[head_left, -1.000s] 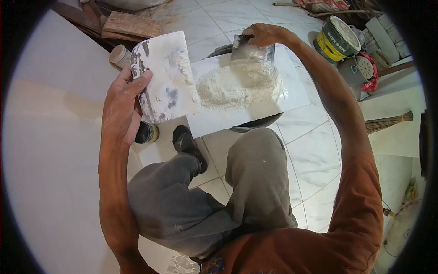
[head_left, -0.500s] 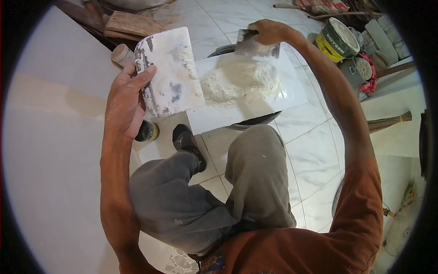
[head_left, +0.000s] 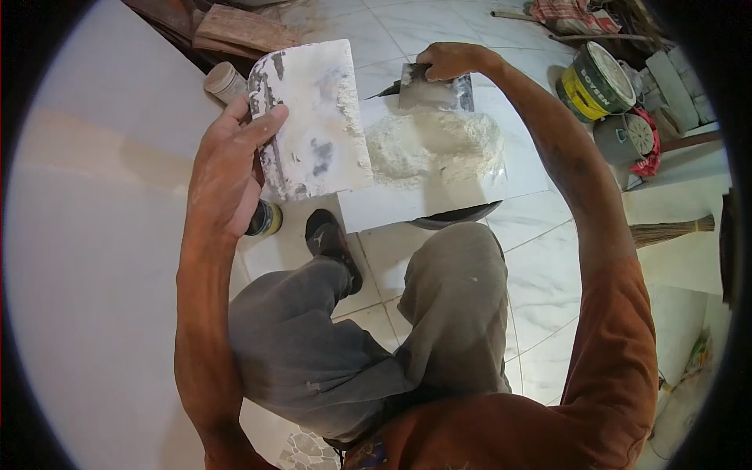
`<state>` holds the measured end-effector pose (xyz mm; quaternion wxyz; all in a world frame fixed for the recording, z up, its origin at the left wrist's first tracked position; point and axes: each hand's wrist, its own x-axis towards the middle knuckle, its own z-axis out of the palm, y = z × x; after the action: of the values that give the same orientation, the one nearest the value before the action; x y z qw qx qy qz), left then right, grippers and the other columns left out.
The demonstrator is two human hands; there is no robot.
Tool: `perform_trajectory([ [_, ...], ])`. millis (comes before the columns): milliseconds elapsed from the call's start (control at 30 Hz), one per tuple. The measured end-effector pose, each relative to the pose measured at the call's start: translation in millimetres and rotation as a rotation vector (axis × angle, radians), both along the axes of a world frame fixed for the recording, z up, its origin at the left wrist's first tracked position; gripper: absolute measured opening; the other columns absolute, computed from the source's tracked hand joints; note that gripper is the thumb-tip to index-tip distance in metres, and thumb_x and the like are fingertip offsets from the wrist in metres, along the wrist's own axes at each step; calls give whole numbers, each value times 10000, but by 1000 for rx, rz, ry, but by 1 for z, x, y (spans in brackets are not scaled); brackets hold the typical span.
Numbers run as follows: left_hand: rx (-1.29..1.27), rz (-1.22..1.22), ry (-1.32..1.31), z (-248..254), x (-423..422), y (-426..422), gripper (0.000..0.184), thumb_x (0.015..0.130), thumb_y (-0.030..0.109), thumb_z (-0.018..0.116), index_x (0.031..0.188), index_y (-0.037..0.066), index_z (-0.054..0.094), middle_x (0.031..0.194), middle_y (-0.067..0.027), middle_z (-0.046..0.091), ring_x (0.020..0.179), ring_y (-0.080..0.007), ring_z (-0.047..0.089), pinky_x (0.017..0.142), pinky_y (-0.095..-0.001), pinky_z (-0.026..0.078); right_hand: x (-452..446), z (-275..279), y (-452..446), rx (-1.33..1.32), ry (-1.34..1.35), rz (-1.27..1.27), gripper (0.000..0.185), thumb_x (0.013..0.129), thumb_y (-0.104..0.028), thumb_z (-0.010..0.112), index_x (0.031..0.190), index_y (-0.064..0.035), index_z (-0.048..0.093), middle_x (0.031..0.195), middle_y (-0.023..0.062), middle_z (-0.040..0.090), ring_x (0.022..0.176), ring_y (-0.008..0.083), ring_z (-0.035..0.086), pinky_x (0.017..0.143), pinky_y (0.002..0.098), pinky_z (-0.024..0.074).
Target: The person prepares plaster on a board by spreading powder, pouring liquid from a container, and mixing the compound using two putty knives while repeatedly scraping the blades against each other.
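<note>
My left hand grips the left edge of a flat plate smeared with white compound, thumb on top. The plate is held up beside a white board, overlapping its left side. On that board lies a heap of off-white powder or paste. At the far edge of the heap my right hand is closed on a wide putty knife, its blade coated with pale residue. Whether the blade touches the heap I cannot tell. A dark round container shows partly under the board.
A labelled paint bucket and a grey pail stand at the right, near a broom. Wooden planks and a small tub lie at upper left. A can stands below my left hand.
The putty knife has turned and come down toward the far side of the heap, showing more of its blade. The whole view has shifted slightly; my left hand still holds the plate.
</note>
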<state>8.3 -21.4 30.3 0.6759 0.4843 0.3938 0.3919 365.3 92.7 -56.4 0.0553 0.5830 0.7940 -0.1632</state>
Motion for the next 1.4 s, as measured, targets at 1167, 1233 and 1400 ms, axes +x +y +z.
perform_trajectory([
  [1167, 37, 32, -25, -7, -2, 0, 418, 943, 92, 586, 1310, -66, 463, 1176, -137, 612, 1034, -170, 629, 913, -306, 531, -60, -5, 13, -33, -37, 106, 373, 776, -192, 528, 1090, -28, 645, 1035, 153, 681, 938, 304, 641, 840, 427, 499],
  [1233, 33, 30, -29, -8, -2, 0, 413, 943, 92, 585, 1307, -64, 466, 1173, -135, 613, 1031, -169, 629, 908, -308, 532, -68, -7, 14, -19, -29, 172, 362, 784, -178, 538, 1096, -28, 645, 1019, 164, 683, 929, 315, 640, 836, 431, 496],
  [1400, 29, 43, -18, -9, -1, -1, 415, 944, 91, 582, 1311, -62, 462, 1173, -135, 612, 1027, -171, 631, 906, -310, 531, -61, 6, -7, 128, 1, 278, 350, 790, -139, 528, 1101, -23, 638, 965, 199, 684, 865, 350, 644, 810, 452, 498],
])
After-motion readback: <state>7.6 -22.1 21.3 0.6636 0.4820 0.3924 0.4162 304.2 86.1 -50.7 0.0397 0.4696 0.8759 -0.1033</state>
